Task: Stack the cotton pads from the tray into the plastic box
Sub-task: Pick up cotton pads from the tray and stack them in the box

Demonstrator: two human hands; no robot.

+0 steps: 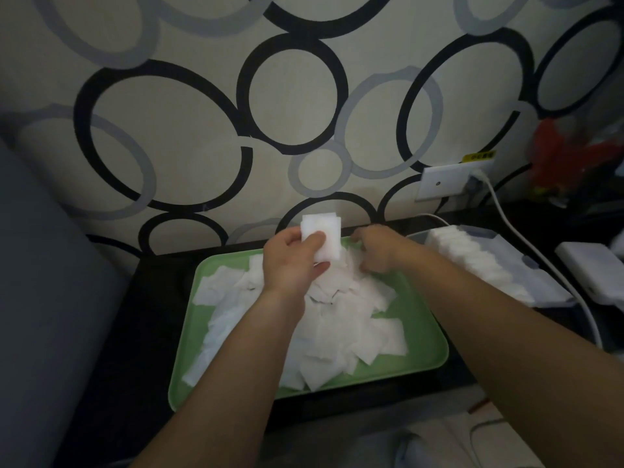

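Head view: the left hand (292,261) grasps a small, neat stack (319,229) of square white cotton pads, thumb across its face, raised over the far side of the tray (429,332). The right hand (374,249) curls down into the pile's far edge; whether it pinches a pad cannot be told. Soft, thin loose pads (337,332) lie jumbled and overlapping on the smooth, green, round-cornered tray. To the right, the translucent plastic box (540,282) holds a packed row (466,255) of pads on edge.
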